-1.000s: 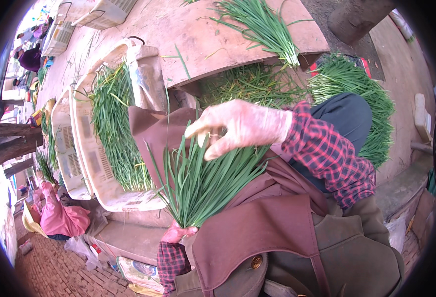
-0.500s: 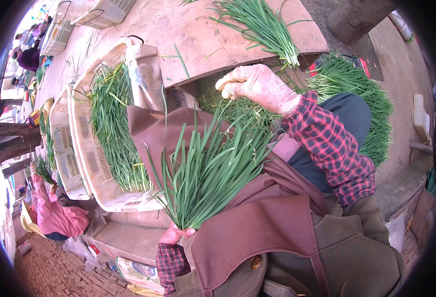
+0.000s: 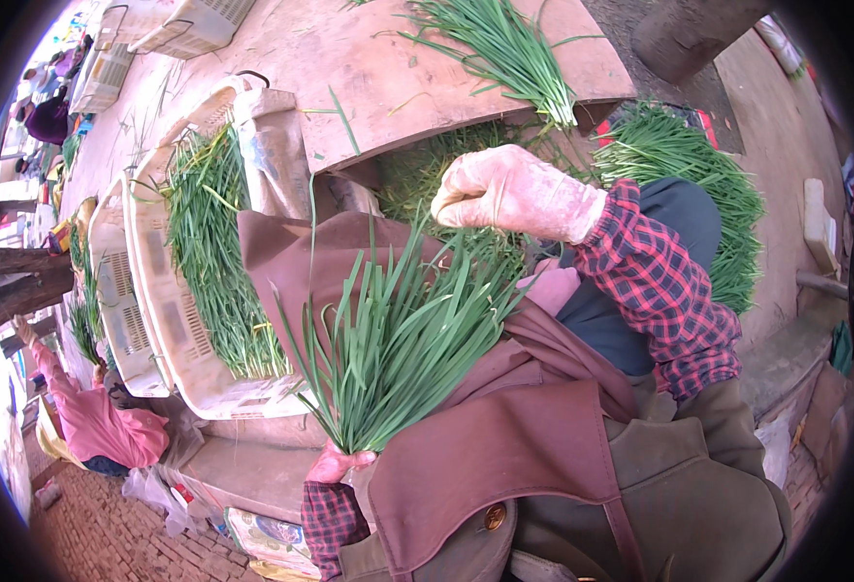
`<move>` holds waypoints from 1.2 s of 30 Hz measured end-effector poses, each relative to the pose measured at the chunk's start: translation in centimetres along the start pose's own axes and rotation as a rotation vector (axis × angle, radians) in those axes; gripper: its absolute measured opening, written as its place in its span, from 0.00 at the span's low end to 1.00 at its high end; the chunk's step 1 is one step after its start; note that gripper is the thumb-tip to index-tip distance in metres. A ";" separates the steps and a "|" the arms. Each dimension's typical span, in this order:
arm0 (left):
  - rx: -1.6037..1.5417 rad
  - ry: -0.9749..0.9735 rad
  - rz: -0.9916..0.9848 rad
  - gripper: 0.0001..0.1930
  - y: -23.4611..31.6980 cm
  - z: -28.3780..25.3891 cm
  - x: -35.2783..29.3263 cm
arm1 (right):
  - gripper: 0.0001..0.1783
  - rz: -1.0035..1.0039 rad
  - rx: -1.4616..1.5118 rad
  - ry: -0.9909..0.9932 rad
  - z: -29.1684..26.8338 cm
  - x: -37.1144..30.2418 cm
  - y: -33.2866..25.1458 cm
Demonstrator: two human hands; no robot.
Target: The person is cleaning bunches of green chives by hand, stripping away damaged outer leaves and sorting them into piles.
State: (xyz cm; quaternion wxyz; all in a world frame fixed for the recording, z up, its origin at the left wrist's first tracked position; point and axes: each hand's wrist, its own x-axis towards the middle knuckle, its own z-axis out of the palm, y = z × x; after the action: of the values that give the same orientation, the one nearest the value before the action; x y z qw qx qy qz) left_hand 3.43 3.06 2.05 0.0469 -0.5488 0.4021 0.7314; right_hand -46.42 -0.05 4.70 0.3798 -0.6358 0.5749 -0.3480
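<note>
My left hand (image 3: 338,464) is wrapped round the base of a fanned bunch of garlic chives (image 3: 398,339). Their long green leaves spread up and over my brown apron (image 3: 504,441). Above the leaf tips hovers my right hand (image 3: 519,194) in a pale, stained glove, its fingers curled together; I cannot make out whether anything is between them. Just beyond it, loose and partly yellowed leaves (image 3: 427,175) lie under the edge of a low wooden board (image 3: 369,87). A tied-looking bundle of chives (image 3: 504,58) rests on that board.
Left of my knees stands a cream plastic crate (image 3: 223,393) filled with chives, a second crate (image 3: 121,281) beside it. A large chive heap (image 3: 698,184) lies past my right knee. A thick post (image 3: 693,39) rises at the upper right. A person in pink (image 3: 116,427) works at the left.
My right hand has moved slightly right and nearer to me, its fingers more tightly curled. The left hand keeps its grip on the chives. The person in pink has shifted an arm.
</note>
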 end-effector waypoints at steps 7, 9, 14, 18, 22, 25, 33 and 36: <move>0.052 -0.045 0.010 0.26 0.5 0.1 0.0 | 0.16 -0.248 -0.076 0.002 0.7 -1.2 -1.5; 0.041 -0.062 0.006 0.26 0.5 0.1 0.0 | 0.19 -0.343 -0.267 -0.061 3.0 -0.8 -2.4; 0.022 -0.023 0.025 0.24 0.4 0.5 -0.2 | 0.12 -0.425 -0.651 -0.200 9.3 -0.1 -1.7; -0.085 0.081 -0.028 0.23 -0.2 0.9 -0.5 | 0.05 -0.007 0.551 0.199 5.8 0.0 -1.6; -0.154 0.080 -0.023 0.24 -0.8 0.6 -0.6 | 0.08 0.018 0.519 0.477 0.8 -1.8 -3.7; -0.158 0.073 -0.015 0.23 -0.2 0.9 0.1 | 0.11 0.146 0.556 0.380 -1.3 -4.1 -3.8; -0.186 0.016 -0.012 0.23 1.0 1.7 0.3 | 0.16 0.425 0.283 -0.134 5.8 -5.6 -1.2; -0.213 0.047 -0.008 0.23 0.3 1.6 0.2 | 0.15 0.591 0.749 -0.243 7.3 -5.3 -1.7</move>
State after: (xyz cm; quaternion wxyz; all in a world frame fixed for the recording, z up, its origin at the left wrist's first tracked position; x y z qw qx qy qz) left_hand 2.00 3.81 2.15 -0.0181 -0.5693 0.3208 0.7567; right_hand -39.71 5.95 2.71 0.7291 -0.3010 0.5176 -0.3315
